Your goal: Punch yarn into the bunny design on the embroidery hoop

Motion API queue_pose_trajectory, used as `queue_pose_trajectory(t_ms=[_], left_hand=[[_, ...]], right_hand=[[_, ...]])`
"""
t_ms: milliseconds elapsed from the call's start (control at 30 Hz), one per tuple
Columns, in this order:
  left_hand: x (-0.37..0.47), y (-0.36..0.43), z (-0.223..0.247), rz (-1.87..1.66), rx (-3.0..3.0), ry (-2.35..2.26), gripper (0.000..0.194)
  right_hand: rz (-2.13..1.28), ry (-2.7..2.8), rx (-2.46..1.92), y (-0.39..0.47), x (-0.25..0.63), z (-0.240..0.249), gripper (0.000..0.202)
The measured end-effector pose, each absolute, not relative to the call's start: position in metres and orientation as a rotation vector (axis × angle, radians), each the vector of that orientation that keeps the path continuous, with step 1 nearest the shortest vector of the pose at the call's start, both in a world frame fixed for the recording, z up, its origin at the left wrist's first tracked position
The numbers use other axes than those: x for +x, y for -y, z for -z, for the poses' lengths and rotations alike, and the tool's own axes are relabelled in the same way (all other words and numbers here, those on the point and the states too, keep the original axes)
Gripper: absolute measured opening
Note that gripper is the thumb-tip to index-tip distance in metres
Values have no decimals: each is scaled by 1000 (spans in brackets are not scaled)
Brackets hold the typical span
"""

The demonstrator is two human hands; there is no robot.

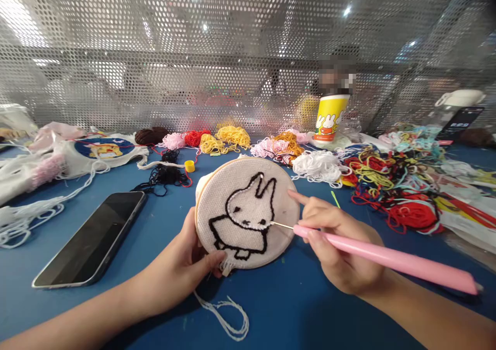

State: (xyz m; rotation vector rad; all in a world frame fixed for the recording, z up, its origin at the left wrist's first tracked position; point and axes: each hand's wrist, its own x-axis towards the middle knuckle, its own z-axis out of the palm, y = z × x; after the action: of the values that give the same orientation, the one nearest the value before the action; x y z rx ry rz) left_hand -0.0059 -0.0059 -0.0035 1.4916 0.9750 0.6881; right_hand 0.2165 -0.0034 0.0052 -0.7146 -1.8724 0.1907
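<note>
An embroidery hoop (248,213) with white cloth stands tilted up before me, bearing a rabbit outlined in black yarn with white stitches along the inside of its face. My left hand (189,259) grips the hoop's lower left rim, thumb in front and the other fingers hidden behind. In my right hand (335,241) is a pink-handled punch needle (380,254), its metal tip touching the cloth at the right side of the rabbit's face. The right index finger stretches to the hoop's edge. A loop of white yarn (228,314) hangs below the hoop onto the table.
A phone (91,241) lies on the blue table (163,319) at left. Yarn heaps (232,137) line the back, with a tangled multicoloured pile (391,185) at right. A yellow cup (331,117) stands before the perforated metal screen (232,40). Another embroidered piece (104,148) lies back left.
</note>
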Motion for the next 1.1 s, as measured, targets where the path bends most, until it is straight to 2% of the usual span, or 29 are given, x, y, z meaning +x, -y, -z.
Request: queue_pose_trajectory(t_ms=[467, 767, 1000, 1100], left_hand=[[-7, 3, 7, -643, 1525, -1006, 55], [-7, 8, 8, -685, 1579, -1021, 58], [-9, 9, 10, -716, 1694, -1018, 55], [-9, 9, 10, -704, 1722, -1026, 55]], right_hand=[[-226, 1878, -690, 1, 218, -5, 16], [160, 2024, -709, -5, 215, -1, 14], [214, 2145, -657, -5, 216, -2, 3], [213, 2142, -708, -3, 215, -2, 6]])
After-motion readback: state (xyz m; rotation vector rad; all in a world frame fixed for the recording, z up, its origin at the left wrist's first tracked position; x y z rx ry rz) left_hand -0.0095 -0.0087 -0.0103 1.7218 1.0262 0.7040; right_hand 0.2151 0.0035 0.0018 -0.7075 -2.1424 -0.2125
